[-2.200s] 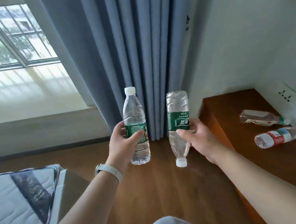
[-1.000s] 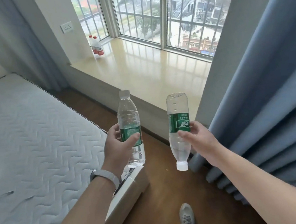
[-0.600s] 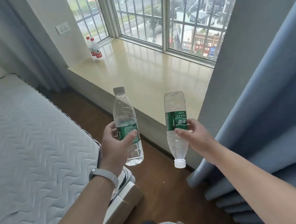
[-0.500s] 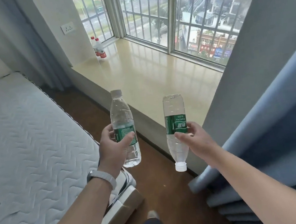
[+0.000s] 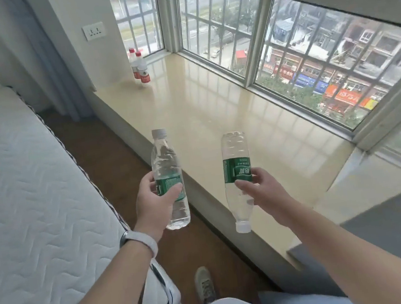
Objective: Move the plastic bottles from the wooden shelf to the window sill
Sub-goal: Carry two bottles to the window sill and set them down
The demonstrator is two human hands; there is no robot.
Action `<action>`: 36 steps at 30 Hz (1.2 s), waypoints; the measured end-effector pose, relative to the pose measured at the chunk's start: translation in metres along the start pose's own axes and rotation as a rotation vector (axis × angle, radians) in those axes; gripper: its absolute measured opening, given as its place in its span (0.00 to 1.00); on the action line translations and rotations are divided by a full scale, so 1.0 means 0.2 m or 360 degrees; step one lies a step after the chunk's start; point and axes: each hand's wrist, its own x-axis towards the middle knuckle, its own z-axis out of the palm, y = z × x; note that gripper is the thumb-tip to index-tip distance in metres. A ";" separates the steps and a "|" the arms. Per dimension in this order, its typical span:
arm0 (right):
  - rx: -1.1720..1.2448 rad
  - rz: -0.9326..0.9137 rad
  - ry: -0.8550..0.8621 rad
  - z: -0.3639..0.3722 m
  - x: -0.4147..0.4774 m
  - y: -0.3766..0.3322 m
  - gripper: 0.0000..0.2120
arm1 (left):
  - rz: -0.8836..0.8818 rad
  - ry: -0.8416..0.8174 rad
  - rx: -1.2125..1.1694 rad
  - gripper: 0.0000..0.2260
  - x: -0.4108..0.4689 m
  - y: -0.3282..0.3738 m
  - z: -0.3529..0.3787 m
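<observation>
My left hand (image 5: 154, 204) grips a clear green-labelled plastic bottle (image 5: 165, 161) upright, cap on top, over the floor beside the sill's edge. In my right hand (image 5: 263, 189) is a second green-labelled bottle (image 5: 235, 157), held upside down with its white cap pointing at the floor. It hangs above the near part of the beige window sill (image 5: 213, 104). Two red-labelled bottles (image 5: 141, 67) stand upright at the sill's far left end. The wooden shelf is out of view.
A white quilted mattress (image 5: 28, 189) fills the left side, leaving a narrow strip of wooden floor (image 5: 96, 145) beside the sill. My shoe (image 5: 204, 284) is on that floor. Barred windows (image 5: 307, 43) back the sill, and a grey curtain (image 5: 394, 236) hangs at the right.
I have turned from the shelf and curtain toward the window and stepped closer along the sill. Both bottles stay gripped the same way; the right one now hangs over the sill.
</observation>
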 end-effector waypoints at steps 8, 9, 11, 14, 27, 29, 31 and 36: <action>-0.0014 -0.0168 -0.0065 0.17 0.54 -0.47 0.18 | 0.0149 0.0115 -0.0002 0.24 0.61 0.24 -0.17; -0.0034 -0.0175 -0.0091 0.20 0.58 -0.50 0.18 | 0.0154 0.0140 -0.0023 0.23 0.65 0.26 -0.19; -0.0079 -0.0182 -0.0146 0.26 0.67 -0.56 0.19 | 0.0158 0.0181 -0.0065 0.21 0.72 0.29 -0.24; -0.0096 -0.0201 -0.0211 0.33 0.82 -0.65 0.20 | 0.0143 0.0249 -0.0088 0.22 0.81 0.29 -0.28; 0.0010 -0.0190 -0.0566 0.66 1.62 -0.92 0.23 | 0.0030 0.0411 -0.0027 0.18 1.42 0.33 -0.28; 0.0026 -0.0192 -0.0565 0.66 1.78 -0.98 0.22 | 0.0004 0.0387 -0.0006 0.17 1.57 0.39 -0.24; 0.0035 -0.0198 -0.0556 0.65 1.95 -1.03 0.23 | -0.0009 0.0362 0.0034 0.18 1.74 0.44 -0.19; 0.0165 -0.0097 -0.0560 0.62 2.33 -1.08 0.20 | -0.0094 0.0371 0.0085 0.23 2.07 0.51 -0.10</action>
